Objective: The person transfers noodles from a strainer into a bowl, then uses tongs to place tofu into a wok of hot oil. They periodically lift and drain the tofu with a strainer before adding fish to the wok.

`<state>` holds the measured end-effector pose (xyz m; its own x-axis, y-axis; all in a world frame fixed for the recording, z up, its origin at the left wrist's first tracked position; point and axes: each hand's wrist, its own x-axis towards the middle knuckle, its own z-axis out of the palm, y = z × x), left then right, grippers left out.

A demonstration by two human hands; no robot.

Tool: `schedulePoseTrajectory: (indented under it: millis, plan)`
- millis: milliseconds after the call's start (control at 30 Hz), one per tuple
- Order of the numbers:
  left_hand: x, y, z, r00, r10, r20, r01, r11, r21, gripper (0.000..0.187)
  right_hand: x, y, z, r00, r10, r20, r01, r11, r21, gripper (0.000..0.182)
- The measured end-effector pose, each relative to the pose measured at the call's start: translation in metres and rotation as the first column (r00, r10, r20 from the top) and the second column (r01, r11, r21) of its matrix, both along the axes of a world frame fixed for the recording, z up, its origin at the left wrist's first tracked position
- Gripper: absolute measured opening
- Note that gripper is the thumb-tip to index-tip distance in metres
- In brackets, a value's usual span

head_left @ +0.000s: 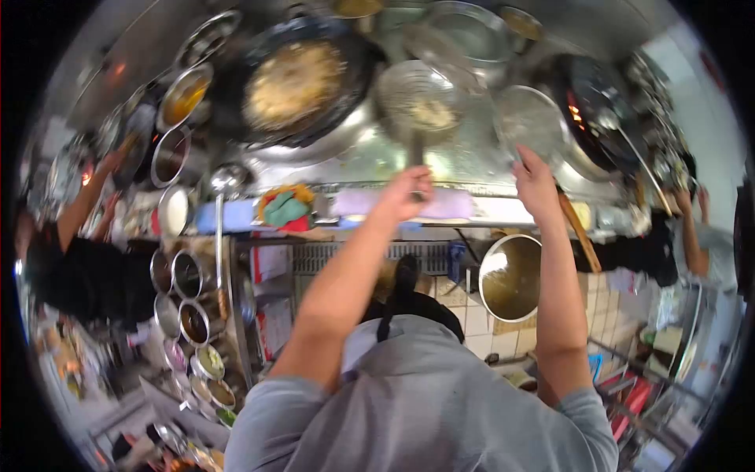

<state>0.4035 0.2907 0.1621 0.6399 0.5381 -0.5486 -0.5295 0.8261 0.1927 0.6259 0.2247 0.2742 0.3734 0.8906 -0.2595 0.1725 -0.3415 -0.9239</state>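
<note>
Strainer ladle (417, 106): a round, shallow metal bowl with a pale, blurred load at its centre, carried on a dark straight handle. It sits over the steel cooktop (370, 157), between the large black wok (295, 79) of yellowish food and a second round metal pan (528, 119).

Left hand (405, 191): arm extended forward from the grey sleeve, fingers wrapped tightly round the lower end of the handle, at the front edge of the cooktop above a pale folded cloth (444, 204).

Right hand (536, 182): arm extended forward alongside, hand raised at the near rim of the second pan. Whether the fingers grip the rim or only rest against it cannot be told; they appear narrowly closed.

Orientation: the ladle's long axis runs straight away from the person, bowl at the far end, handle end toward the body. The bowl looks roughly level, open side up.

Another wok (598, 110) with flame stands further right.
</note>
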Motion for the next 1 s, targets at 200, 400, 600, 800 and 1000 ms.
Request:
schedulePoseTrajectory:
  millis: [200,400,600,800,1000]
  plan:
    - [-0.052,-0.016,0.072,0.956,-0.111,-0.273,0.155,0.977,0.144,0.009,0.021,-0.020,0.068,0.568,0.143,0.811,-0.423,0.896,0.138,0.034]
    - [-0.063,-0.002,0.096,0.921,-0.057,-0.385,0.188,0.932,0.311,0.015,0.047,-0.054,0.066,0.454,0.231,0.861,-0.463,0.886,0.007,0.036]
    - [-0.063,-0.002,0.110,0.952,-0.072,-0.298,0.163,0.943,0.291,0.017,0.036,-0.032,0.080,0.488,0.125,0.864,-0.473,0.870,0.142,0.036]
    - [-0.082,0.009,0.163,0.967,0.052,-0.250,0.022,0.959,0.283,0.007,0.048,-0.019,0.177,0.390,0.244,0.888,-0.591,0.805,0.039,0.035]
    - [-0.106,0.073,0.233,0.972,0.123,-0.199,-0.048,0.937,0.347,0.009,-0.011,0.094,0.193,0.462,0.019,0.887,-0.618,0.724,0.307,0.033]
